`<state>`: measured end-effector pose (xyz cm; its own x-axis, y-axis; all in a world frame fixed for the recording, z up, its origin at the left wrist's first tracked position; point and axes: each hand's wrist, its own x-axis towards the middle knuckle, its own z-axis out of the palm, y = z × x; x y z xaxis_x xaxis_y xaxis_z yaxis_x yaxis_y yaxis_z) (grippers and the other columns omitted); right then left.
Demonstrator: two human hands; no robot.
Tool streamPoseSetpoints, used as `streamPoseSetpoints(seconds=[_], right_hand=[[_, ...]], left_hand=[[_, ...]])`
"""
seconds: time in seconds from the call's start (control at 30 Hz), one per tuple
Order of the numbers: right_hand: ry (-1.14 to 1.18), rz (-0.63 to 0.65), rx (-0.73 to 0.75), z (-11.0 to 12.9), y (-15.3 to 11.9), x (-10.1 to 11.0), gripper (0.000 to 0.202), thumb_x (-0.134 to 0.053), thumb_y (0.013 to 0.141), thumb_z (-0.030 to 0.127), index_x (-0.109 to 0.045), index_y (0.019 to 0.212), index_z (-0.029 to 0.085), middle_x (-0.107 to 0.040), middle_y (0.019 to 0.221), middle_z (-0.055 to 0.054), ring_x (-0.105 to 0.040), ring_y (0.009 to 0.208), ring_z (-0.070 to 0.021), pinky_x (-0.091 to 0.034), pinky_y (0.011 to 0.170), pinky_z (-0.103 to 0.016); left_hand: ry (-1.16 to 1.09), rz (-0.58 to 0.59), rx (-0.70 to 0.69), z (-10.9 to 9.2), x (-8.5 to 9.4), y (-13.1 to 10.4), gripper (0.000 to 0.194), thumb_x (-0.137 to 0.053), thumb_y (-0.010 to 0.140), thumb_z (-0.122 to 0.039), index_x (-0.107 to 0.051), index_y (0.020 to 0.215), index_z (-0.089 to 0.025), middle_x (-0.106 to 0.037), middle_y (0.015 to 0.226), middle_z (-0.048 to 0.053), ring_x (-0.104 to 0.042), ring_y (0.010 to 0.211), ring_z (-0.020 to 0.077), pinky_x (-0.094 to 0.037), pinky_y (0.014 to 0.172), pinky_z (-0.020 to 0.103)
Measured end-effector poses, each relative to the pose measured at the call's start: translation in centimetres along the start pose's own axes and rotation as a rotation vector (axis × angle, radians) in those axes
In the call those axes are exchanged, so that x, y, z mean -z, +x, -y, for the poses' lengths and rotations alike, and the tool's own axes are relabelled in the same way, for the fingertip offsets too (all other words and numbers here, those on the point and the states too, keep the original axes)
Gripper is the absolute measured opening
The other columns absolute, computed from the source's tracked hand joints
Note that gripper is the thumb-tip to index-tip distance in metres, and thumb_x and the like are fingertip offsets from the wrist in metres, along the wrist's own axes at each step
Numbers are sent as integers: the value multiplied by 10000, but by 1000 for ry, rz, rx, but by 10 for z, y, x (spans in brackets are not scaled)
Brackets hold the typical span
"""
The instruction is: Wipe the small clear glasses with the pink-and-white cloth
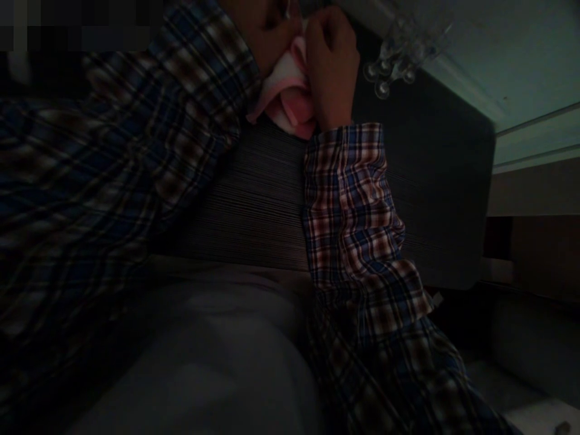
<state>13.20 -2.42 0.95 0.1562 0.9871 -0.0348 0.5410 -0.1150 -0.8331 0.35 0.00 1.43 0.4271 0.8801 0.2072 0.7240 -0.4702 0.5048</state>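
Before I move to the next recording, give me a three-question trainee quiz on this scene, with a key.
1. True or false: the clear knobbed object is nearer the right hand than the left hand.
2. The cloth at both hands is: A) green and black; B) pink and white; C) plain yellow.
3. Fill in: both sleeves have a ____ pattern.
Key: 1 true; 2 B; 3 plaid.

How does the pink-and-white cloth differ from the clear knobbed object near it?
Colour: the cloth is pink and white, while the clear object is see-through.
Shape: the cloth is folded and bunched; the clear object has several rounded knobs.
Handling: the cloth touches both the left hand and right hand; neither hand holds the clear object.
Both appear near the picture's top.
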Motion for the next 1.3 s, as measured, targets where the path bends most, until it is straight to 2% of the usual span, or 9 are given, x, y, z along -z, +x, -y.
streamPoseSetpoints(seconds=[0.1, 0.13, 0.27, 0.4, 0.5, 0.67, 0.83, 1.0, 1.3], right_hand=[[-102, -216, 170, 0, -5, -1, 174, -356, 827, 254, -394, 658, 237, -534, 801, 35, -584, 947, -142, -430, 904, -297], [-122, -235, 194, 0, -7, -1, 178, -372, 827, 244, -399, 652, 236, -542, 796, 30, -591, 915, -145, -440, 896, -304], [-141, -253, 203, -1, -11, -2, 174, -389, 836, 228, -424, 667, 246, -564, 794, 20, -586, 863, -150, -469, 846, -307], [-125, -231, 163, -3, -11, -2, 134, -422, 839, 286, -451, 709, 269, -596, 838, 8, -557, 911, -170, -462, 817, -319], [-86, -226, 156, -4, -11, -3, 126, -440, 838, 302, -462, 717, 270, -591, 800, 14, -531, 898, -153, -441, 812, -302], [-24, -312, 241, -3, -14, -4, 124, -404, 819, 196, -487, 730, 222, -548, 739, 24, -512, 773, -115, -418, 758, -277], [55, -313, 184, -1, -17, -3, 159, -355, 846, 256, -495, 795, 200, -558, 790, 2, -537, 809, -124, -424, 782, -291], [96, -375, 185, 1, -21, -1, 171, -357, 841, 287, -501, 811, 201, -561, 810, -10, -544, 856, -141, -424, 803, -309], [139, -447, 212, 1, -22, -5, 134, -406, 800, 251, -527, 758, 212, -557, 713, 17, -508, 677, -106, -388, 647, -241]], left_hand=[[-53, -55, -58, 5, -5, 1, 406, -414, 844, -341, -571, 1106, -74, -607, 980, 46, -561, 968, 186, -403, 847, 316], [-85, -71, -74, 7, -7, 1, 376, -441, 838, -330, -577, 1097, -94, -619, 961, 36, -574, 919, 170, -419, 818, 297], [-135, -106, -86, 13, -14, 1, 324, -466, 842, -328, -585, 1062, -121, -643, 894, 26, -581, 816, 136, -447, 751, 256], [-186, -133, -105, 13, -17, 1, 281, -479, 840, -330, -592, 1019, -145, -652, 914, 17, -600, 823, 131, -462, 732, 240], [-201, -130, -87, 12, -17, 0, 273, -484, 836, -323, -590, 1019, -150, -655, 917, 17, -608, 827, 130, -468, 730, 234], [-245, -142, -69, 9, -13, -2, 243, -478, 842, -335, -585, 996, -180, -652, 899, -8, -599, 815, 100, -455, 709, 209], [-281, -110, -77, 5, -8, -3, 240, -456, 841, -338, -580, 984, -190, -650, 902, -12, -595, 798, 105, -445, 710, 212], [-310, -32, -6, 3, -4, -4, 272, -413, 837, -355, -578, 995, -208, -649, 926, 10, -594, 829, 139, -438, 723, 227], [-358, -24, -86, 5, -4, -7, 289, -424, 837, -346, -588, 1027, -202, -657, 855, 4, -589, 726, 129, -443, 670, 218]])
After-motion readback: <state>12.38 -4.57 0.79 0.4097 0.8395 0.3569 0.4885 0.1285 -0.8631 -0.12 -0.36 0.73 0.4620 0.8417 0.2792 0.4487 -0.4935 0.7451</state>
